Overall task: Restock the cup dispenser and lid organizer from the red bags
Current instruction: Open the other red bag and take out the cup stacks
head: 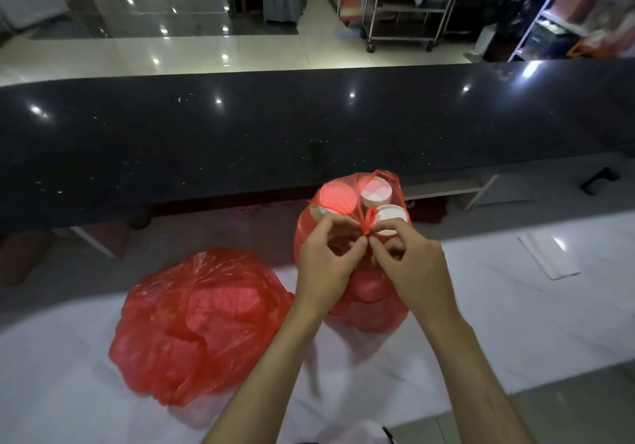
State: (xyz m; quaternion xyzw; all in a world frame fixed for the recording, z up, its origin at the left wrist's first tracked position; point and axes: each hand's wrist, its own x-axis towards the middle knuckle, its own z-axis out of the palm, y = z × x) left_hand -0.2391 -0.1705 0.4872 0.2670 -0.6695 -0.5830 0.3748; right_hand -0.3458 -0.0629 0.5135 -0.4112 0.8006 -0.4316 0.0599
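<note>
Two red plastic bags sit on a white surface. The upright bag (364,306) in the middle holds stacks of white cups (376,191), whose round ends show through its thin top. A knot (367,225) ties its mouth. My left hand (326,265) and my right hand (409,265) meet at that knot, and the fingertips of both pinch the twisted plastic just below it. The second bag (199,326) lies slumped to the left, closed, its contents hidden. No cup dispenser or lid organizer is in view.
A long black stone counter (240,141) runs across behind the bags, higher than the white surface (515,323). A flat white sheet (549,254) lies at the right. Beyond the counter are a shiny tiled floor and metal shelving racks (412,3).
</note>
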